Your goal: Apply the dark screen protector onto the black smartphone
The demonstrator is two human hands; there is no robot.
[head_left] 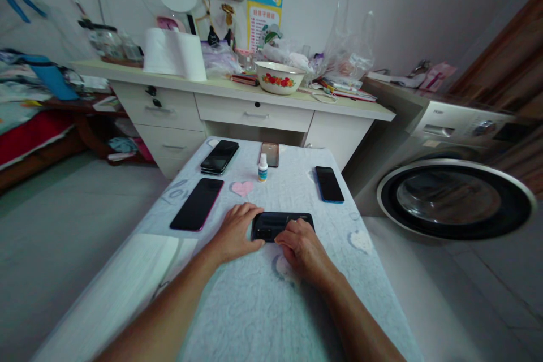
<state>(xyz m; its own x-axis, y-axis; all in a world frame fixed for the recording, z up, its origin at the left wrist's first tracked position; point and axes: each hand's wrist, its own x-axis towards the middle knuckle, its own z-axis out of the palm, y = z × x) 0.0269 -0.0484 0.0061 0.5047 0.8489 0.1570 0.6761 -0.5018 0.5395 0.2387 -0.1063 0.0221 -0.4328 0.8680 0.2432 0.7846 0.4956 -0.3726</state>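
Observation:
A dark smartphone lies back up across the cloth-covered table, its camera block at the left end. My left hand grips that end, fingers at the far edge and thumb at the near edge. Over the phone's right half is my right hand, fingers bunched together against the back. Whatever they may pinch is hidden. Just beyond the phone stands a small white bottle with a blue and yellow label.
A black phone with a pink edge and stacked phones lie to the left. A blue-edged phone lies right, a phone case behind the bottle. Beyond are a white desk and a washing machine.

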